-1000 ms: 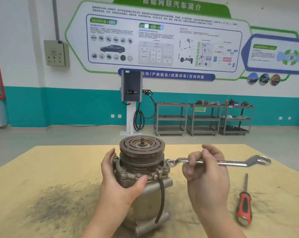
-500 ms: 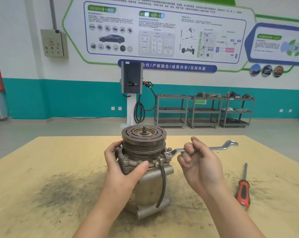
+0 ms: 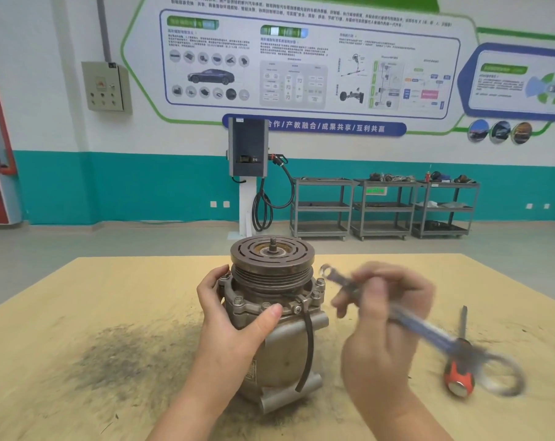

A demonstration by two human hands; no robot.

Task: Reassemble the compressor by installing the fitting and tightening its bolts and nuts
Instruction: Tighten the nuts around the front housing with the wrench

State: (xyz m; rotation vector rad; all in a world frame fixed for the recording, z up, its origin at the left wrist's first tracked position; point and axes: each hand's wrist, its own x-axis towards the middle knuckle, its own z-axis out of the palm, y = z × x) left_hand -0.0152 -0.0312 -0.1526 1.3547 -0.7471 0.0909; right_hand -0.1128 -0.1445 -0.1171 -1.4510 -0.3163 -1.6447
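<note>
The grey metal compressor (image 3: 285, 351) stands upright on the yellow table (image 3: 78, 361), its rusty grooved pulley (image 3: 272, 259) on top. Several bolts (image 3: 319, 286) ring the flange under the pulley, and a black hose hangs down its front. My left hand (image 3: 234, 323) grips the compressor body just below the flange, thumb in front. My right hand (image 3: 384, 326) holds a silver combination wrench (image 3: 429, 332), blurred by motion. Its ring end hangs in the air just right of the flange bolts, off them; its open end points down to the right.
A screwdriver (image 3: 459, 374) with a red and black handle lies on the table to the right, partly behind the wrench. Dark grime stains the table left of the compressor. Beyond the table stand a charging post (image 3: 247, 173) and three grey shelf carts (image 3: 381, 205).
The wrench has come off the flange bolt and swung clockwise, its open end dropping from up right to down right over the screwdriver. My left hand stays on the compressor.
</note>
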